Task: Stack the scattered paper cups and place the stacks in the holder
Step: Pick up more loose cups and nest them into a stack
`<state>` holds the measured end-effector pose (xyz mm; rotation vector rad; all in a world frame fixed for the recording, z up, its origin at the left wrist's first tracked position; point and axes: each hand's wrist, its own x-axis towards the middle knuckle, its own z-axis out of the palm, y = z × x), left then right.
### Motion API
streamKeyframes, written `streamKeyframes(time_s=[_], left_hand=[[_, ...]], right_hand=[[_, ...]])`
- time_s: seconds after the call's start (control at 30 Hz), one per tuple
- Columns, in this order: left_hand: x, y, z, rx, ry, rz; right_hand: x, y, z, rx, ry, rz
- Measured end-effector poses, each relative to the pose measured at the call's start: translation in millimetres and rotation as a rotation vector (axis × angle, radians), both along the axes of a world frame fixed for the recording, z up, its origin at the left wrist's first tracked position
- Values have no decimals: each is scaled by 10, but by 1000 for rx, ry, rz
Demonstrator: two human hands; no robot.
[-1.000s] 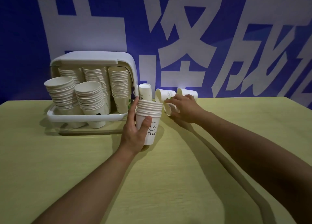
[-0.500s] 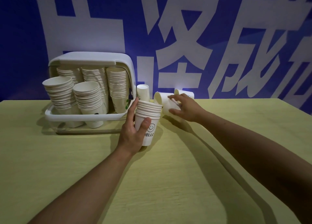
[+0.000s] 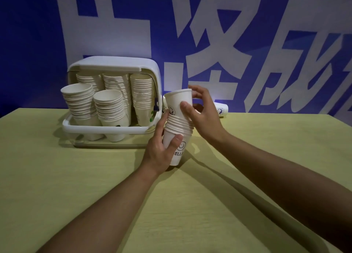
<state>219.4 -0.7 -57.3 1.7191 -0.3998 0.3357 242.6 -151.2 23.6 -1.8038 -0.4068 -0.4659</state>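
My left hand (image 3: 162, 150) grips a stack of white paper cups (image 3: 178, 130) whose bottom cup shows a smiley and "HELLO". My right hand (image 3: 202, 111) holds a single white cup (image 3: 177, 103) upright, its base sunk into the top of that stack. The white cup holder (image 3: 114, 129) stands to the left with its lid raised and several tall stacks of cups inside. One loose cup (image 3: 222, 110) lies on its side on the table behind my right hand. Another cup stands mostly hidden behind the held one.
The yellow-green table (image 3: 95, 186) stretches toward me and to the right. A blue wall with large white characters (image 3: 219, 33) rises right behind the table's far edge.
My right hand took a loose cup from the table's far edge, lifted it left and set it into the top of the stack that my left hand holds.
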Motion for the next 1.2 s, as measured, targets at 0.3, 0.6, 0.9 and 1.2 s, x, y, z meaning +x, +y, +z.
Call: streamKeyframes(time_s=[0.3, 0.6, 0.9, 1.2], left_hand=[[63, 20, -15, -60, 15, 63], [77, 19, -17, -97, 43, 33], [68, 34, -14, -106, 49, 29], [65, 32, -7, -114, 42, 28]], right_hand=[[-150, -14, -564, 89, 151, 6], [742, -400, -431, -637, 197, -355], [968, -341, -430, -956, 68, -539], [1000, -472, -410, -1078, 156, -269]])
